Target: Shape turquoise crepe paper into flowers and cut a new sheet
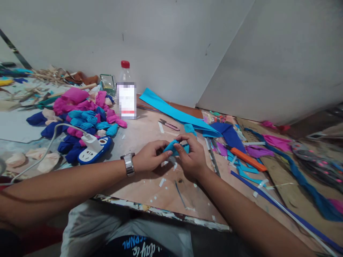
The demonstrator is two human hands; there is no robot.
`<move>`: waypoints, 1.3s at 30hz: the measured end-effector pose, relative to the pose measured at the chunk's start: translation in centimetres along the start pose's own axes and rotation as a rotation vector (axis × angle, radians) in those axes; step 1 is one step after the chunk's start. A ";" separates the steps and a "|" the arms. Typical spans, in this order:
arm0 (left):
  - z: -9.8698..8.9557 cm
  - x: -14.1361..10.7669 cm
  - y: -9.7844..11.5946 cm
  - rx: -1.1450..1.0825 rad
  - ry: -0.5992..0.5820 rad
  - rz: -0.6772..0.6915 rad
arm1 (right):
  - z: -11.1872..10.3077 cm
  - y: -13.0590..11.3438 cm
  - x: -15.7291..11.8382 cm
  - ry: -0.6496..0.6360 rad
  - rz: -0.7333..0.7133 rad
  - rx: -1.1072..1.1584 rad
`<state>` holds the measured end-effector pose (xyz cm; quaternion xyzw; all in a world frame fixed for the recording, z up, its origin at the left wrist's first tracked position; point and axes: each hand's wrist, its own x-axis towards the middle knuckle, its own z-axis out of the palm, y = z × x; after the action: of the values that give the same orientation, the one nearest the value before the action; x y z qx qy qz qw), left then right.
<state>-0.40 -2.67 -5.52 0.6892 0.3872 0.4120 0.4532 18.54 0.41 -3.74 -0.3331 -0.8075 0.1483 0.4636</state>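
Both hands meet over the middle of the table, pinching one small piece of light-blue crepe paper. My left hand, with a metal watch on its wrist, grips the piece's left end between thumb and fingers. My right hand is closed on its right part, with the thumb pressed on top. Just beyond the right hand lies another light-blue piece. Pink-handled thread snips rest on the table behind the hands. A long folded light-blue strip lies farther back.
At left sits a heap of blue and magenta crepe-paper pieces, beside a blue power strip with a white cord. A red-capped bottle stands near the wall. An orange utility knife and paper scraps lie at right.
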 end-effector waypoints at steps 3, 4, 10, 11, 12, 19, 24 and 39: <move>-0.1 -0.1 0.1 0.177 -0.022 0.043 | 0.0 0.1 0.0 0.014 0.009 0.003; -0.1 -0.1 0.1 0.216 -0.028 0.056 | 0.0 0.1 0.0 0.016 0.011 0.002; -0.2 -0.2 0.6 0.154 0.077 0.092 | 0.0 0.1 0.0 -0.007 -0.007 -0.014; -0.2 -0.2 0.7 0.105 0.106 0.115 | 0.0 0.0 0.0 -0.018 -0.018 -0.015; -0.2 -0.2 0.7 0.063 0.134 0.138 | 0.0 0.0 0.0 -0.029 -0.031 -0.016; -0.2 0.1 -0.2 -0.219 0.137 0.056 | 0.1 0.1 0.1 -0.047 -0.096 -0.025; -0.3 0.3 -0.6 -0.257 0.133 0.004 | 0.1 0.0 0.3 -0.059 -0.109 -0.023; -0.5 0.6 0.2 -0.356 0.164 -0.040 | -0.1 -0.2 0.1 -0.013 -0.091 -0.054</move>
<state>-0.57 -2.01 -5.09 0.5544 0.3575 0.5198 0.5428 18.50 0.28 -3.54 -0.3074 -0.8286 0.1071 0.4555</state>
